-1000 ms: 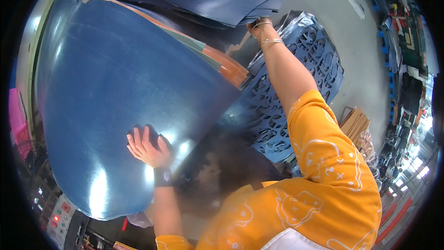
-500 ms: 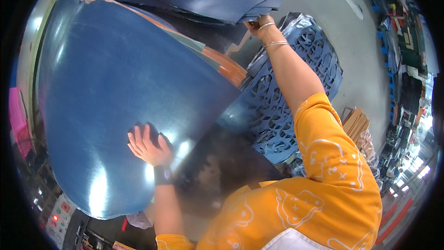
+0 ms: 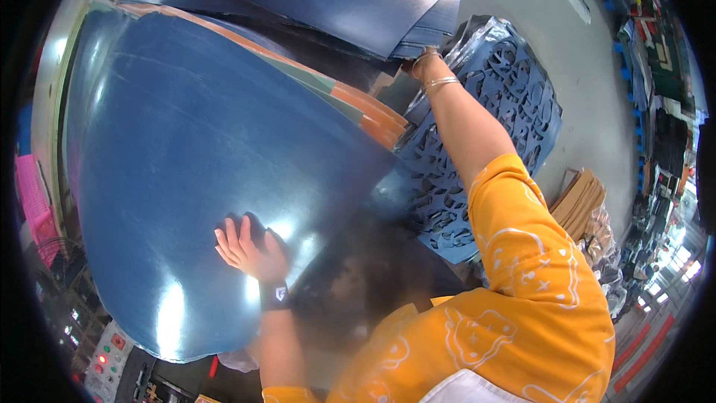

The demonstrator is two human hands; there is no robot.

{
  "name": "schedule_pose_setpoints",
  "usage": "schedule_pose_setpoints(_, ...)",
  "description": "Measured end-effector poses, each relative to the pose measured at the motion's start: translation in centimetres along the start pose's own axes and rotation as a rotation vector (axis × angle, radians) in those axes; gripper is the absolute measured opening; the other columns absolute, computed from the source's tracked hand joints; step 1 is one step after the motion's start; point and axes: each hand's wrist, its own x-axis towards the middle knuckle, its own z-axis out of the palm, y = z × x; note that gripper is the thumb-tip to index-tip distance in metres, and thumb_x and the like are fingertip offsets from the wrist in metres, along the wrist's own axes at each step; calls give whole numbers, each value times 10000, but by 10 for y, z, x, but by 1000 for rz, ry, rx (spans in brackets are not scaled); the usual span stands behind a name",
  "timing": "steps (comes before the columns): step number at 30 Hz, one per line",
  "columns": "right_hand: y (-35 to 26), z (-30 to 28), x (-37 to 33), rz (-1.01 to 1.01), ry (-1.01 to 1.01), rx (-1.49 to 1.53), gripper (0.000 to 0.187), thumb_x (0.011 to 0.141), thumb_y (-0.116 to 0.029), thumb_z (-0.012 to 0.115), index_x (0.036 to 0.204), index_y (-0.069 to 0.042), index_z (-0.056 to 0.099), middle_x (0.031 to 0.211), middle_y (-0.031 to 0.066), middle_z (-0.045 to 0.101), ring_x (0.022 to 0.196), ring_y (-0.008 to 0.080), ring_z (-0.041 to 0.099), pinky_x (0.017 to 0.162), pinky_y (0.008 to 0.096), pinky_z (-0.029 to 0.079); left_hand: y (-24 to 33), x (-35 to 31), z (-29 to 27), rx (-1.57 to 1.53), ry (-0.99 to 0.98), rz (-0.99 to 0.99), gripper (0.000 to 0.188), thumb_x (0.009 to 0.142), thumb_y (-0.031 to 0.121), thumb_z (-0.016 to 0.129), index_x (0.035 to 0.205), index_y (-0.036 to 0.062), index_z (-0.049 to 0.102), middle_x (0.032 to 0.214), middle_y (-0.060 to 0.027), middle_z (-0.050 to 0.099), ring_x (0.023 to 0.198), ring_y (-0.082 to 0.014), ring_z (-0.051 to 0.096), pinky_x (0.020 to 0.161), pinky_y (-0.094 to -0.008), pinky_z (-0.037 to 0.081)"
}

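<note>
A large glossy blue sheet [image 3: 201, 149] with a rounded near edge spreads across the left and middle. Flat against its near right part rests my left hand [image 3: 253, 250], fingers apart, with a dark band at the wrist. My right hand [image 3: 428, 66] reaches far forward to the corner of a stack of blue sheets [image 3: 321, 0]. Its fingers curl at the stack's edge and are partly hidden beneath it. The sheets are fanned a little at that corner.
A blue sheet with many cut-out holes [image 3: 507, 97] lies right of my right arm. Orange and green strips [image 3: 365, 108] edge the large sheet. Folded brown cardboard [image 3: 580, 201] stands at right. A control panel [image 3: 108, 362] with a red light sits lower left.
My right hand has come nearer, and the stack's corner by it has shifted nearer and fanned out. My left hand stays flat on the sheet. The whole view has shifted slightly.
</note>
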Motion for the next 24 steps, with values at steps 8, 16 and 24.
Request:
schedule_pose_setpoints(8,-22,70,-87,-198,-247,159,348,933,-341,433,1157,-122,583,1155,21,622,1053,254,576,945,480,446,6,6,-2,-3,60,-13,401,890,355,526,1213,121,567,1376,-105,477,1353,-341,332,1114,-529,186)
schedule_pose_setpoints(16,18,47,-81,-92,-21,21,368,924,-421,431,1137,-156,572,1123,42,594,1048,247,555,897,519,445,4,5,1,16,39,-18,414,904,369,510,1223,110,559,1382,-108,468,1361,-337,315,1114,-529,178)
schedule_pose_setpoints(24,-54,109,-58,-238,-240,-442,156,941,-203,506,980,-81,595,899,85,609,866,321,625,751,479,525,4,3,-1,6,-5,-2,460,919,357,453,1262,65,549,1421,-97,416,1384,-329,261,1125,-497,132)
